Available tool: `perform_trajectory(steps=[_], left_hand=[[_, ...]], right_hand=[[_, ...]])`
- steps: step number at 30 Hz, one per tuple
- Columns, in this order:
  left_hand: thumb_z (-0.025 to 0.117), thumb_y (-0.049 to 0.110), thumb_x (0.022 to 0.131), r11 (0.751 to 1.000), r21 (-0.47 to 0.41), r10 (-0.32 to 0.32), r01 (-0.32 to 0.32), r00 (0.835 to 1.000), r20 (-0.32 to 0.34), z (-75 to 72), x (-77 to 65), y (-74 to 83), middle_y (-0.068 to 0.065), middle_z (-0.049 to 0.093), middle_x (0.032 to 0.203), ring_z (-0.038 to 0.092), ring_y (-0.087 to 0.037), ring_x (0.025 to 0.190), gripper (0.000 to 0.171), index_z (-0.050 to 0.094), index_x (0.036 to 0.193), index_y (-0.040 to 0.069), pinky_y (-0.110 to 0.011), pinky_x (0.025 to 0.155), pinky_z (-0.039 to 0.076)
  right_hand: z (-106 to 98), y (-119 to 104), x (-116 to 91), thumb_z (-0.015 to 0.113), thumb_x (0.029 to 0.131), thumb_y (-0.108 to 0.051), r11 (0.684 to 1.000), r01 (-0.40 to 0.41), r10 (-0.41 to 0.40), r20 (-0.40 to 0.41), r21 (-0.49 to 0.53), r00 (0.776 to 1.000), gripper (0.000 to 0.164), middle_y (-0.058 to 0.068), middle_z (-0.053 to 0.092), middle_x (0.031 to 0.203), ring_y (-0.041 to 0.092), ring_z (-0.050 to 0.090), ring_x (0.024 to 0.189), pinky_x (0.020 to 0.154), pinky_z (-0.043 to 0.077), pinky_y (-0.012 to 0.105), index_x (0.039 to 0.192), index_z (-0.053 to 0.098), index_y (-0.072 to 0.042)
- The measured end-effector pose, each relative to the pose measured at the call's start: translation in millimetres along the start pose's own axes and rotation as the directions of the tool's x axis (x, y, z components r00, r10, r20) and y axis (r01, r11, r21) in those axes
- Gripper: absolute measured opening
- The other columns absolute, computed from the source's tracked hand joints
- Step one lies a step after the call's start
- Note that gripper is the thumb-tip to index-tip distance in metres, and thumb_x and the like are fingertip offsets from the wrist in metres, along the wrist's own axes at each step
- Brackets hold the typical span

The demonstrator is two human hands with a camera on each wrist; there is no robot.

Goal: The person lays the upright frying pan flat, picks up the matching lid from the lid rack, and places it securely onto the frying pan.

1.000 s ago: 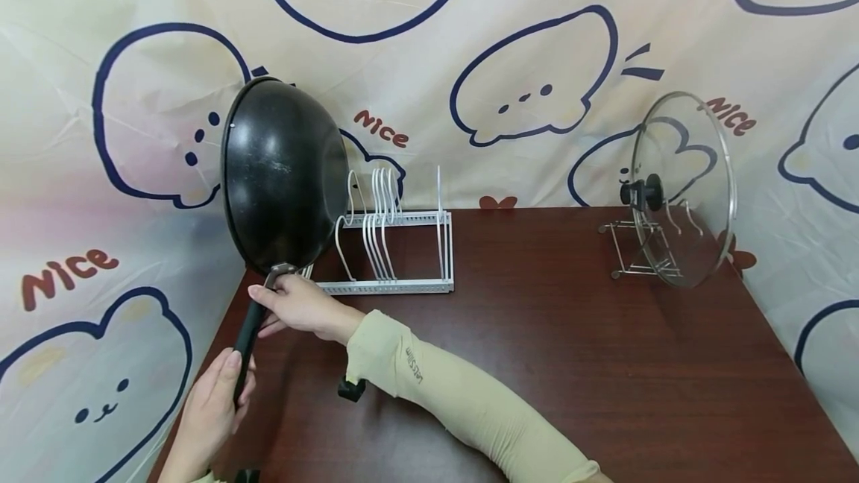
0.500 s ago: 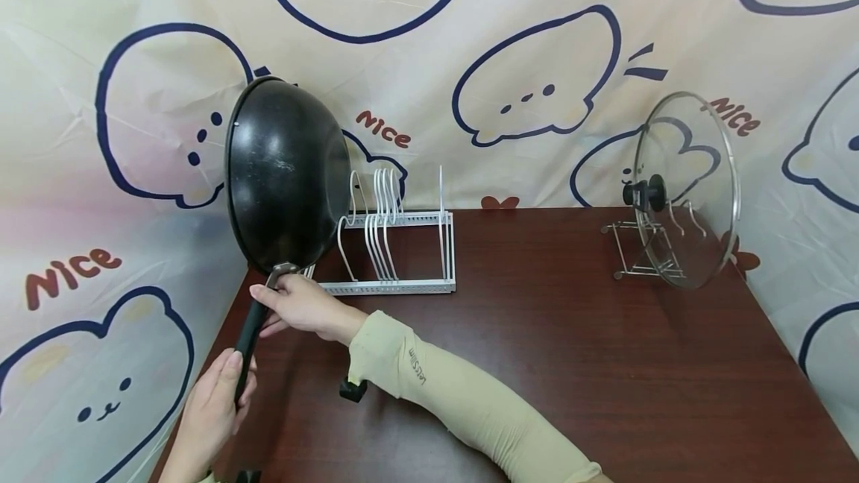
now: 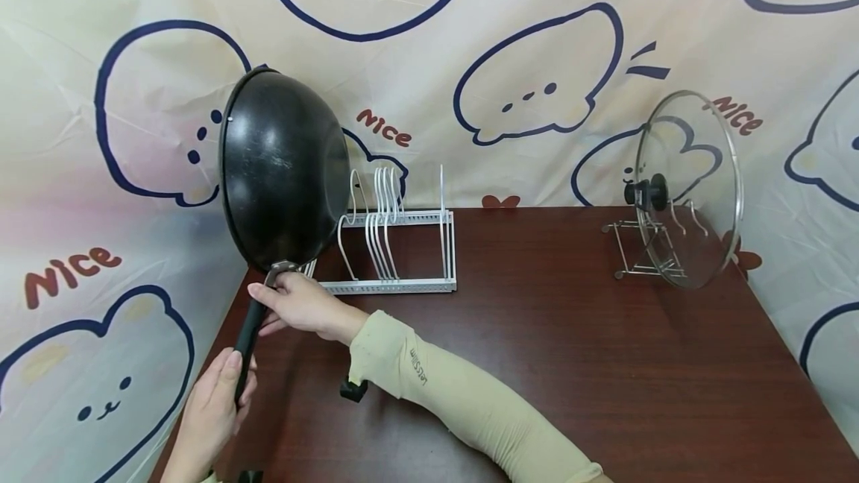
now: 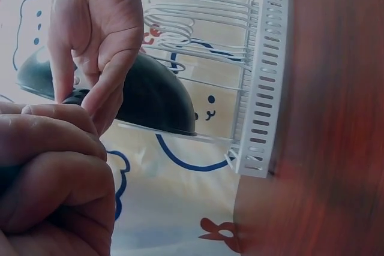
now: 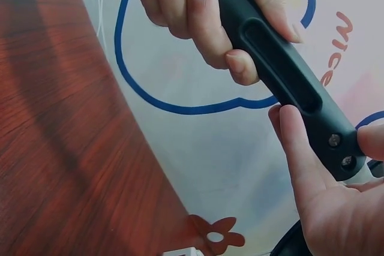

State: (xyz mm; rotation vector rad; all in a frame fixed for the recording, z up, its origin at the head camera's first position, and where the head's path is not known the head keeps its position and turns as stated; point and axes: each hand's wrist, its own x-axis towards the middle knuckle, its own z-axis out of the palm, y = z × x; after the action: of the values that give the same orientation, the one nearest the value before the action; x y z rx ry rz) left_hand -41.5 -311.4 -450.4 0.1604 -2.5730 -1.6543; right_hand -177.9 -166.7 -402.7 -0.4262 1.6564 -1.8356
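Note:
A black wok point(image 3: 285, 166) stands on edge at the left end of the white wire rack point(image 3: 385, 287), its rounded underside facing right. Its dark handle point(image 5: 282, 67) slants down toward the front left. My left hand point(image 3: 211, 405) grips the lower end of that handle, fingers wrapped round it. Higher up, close to the bowl, my right hand point(image 3: 305, 308) pinches the handle between thumb and fingers, as the right wrist view point(image 5: 336, 190) shows too. In the left wrist view the wok point(image 4: 159, 100) appears behind both hands, its rim among the rack's wires.
Several white wire dividers point(image 3: 379, 229) rise from the rack to the right of the wok. At the back right, a glass lid point(image 3: 701, 244) with a black knob leans upright in a small metal stand point(image 3: 637, 270). A patterned cloth point(image 3: 537, 170) hangs behind the brown table point(image 3: 570, 364).
The wok's upper rim has tipped slightly up and to the left over the last half second. Both hands keep their places on the handle.

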Motion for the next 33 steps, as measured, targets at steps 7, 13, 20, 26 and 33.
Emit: perform_trajectory(steps=[7,13,20,26,33], left_hand=[[0.028,0.028,0.116,1.000,-0.010,-0.019,0.019,1.000,0.000,-3.4,-1.3,2.6,-0.002,0.043,0.063,0.039,-0.022,0.040,0.030,0.047,0.103,0.008,-0.034,0.034,0.034],[0.027,0.026,0.116,1.000,-0.001,0.005,-0.005,1.000,0.009,-3.5,-3.4,5.2,-0.002,0.044,0.063,0.039,-0.022,0.040,0.029,0.047,0.103,0.007,-0.034,0.034,0.034],[0.027,0.023,0.116,0.999,-0.006,0.036,-0.036,0.999,0.011,-3.7,-3.8,11.5,-0.002,0.043,0.063,0.038,-0.021,0.039,0.028,0.047,0.103,0.008,-0.032,0.034,0.033],[0.028,0.024,0.116,1.000,0.015,0.021,-0.021,1.000,0.004,-4.5,-5.8,15.4,-0.002,0.044,0.063,0.039,-0.022,0.041,0.028,0.048,0.104,0.008,-0.033,0.034,0.034],[0.026,0.032,0.116,0.997,0.082,-0.010,0.010,1.000,0.002,-5.0,-7.5,23.1,0.000,0.045,0.064,0.042,-0.022,0.042,0.034,0.047,0.104,0.008,-0.035,0.036,0.036]], right_hand=[[2,-6,-4,0.059,0.107,-0.023,1.000,0.009,-0.009,-0.003,-0.022,1.000,0.024,0.012,0.074,0.092,0.036,0.078,0.088,0.071,0.062,0.034,0.114,0.063,-0.001],[1,-5,-5,0.059,0.107,-0.023,1.000,0.011,-0.011,0.004,-0.026,1.000,0.023,0.008,0.072,0.088,0.035,0.078,0.086,0.070,0.062,0.033,0.113,0.063,-0.001],[-1,-9,-6,0.058,0.107,-0.023,1.000,0.024,-0.024,0.016,-0.014,1.000,0.023,0.009,0.073,0.089,0.034,0.078,0.088,0.069,0.062,0.031,0.114,0.063,-0.001],[-1,-10,-7,0.059,0.107,-0.022,1.000,0.027,-0.027,0.021,-0.010,0.999,0.022,0.009,0.073,0.089,0.034,0.078,0.087,0.070,0.062,0.032,0.113,0.062,-0.001],[-2,-10,-7,0.059,0.107,-0.022,0.999,0.032,-0.032,0.026,0.009,0.999,0.022,0.009,0.074,0.089,0.036,0.078,0.089,0.069,0.062,0.030,0.112,0.062,-0.001]])
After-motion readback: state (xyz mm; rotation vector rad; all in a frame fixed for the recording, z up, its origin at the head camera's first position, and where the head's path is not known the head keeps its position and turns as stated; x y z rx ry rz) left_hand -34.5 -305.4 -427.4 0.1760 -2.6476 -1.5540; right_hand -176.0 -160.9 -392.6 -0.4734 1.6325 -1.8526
